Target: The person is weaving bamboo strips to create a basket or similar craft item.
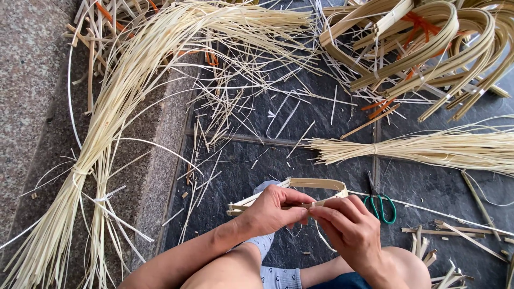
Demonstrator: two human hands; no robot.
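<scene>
Hands (276,211) (348,227) at lower centre: you are pinching one bent bamboo frame (300,194), strip (324,238) dangling loose; bundles (428,147) are lying unused.

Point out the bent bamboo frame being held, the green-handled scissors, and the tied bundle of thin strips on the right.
bent bamboo frame (316,183), head view, on its upper flat strip.
green-handled scissors (381,206), head view, on the handle loops.
tied bundle of thin strips (428,148), head view, on the bundle's middle, right of the tie.

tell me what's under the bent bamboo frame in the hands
Under the bent bamboo frame lie dark floor tiles and a grey-socked foot. The left hand and right hand cover the frame's near side and whatever lies beneath it.
</scene>
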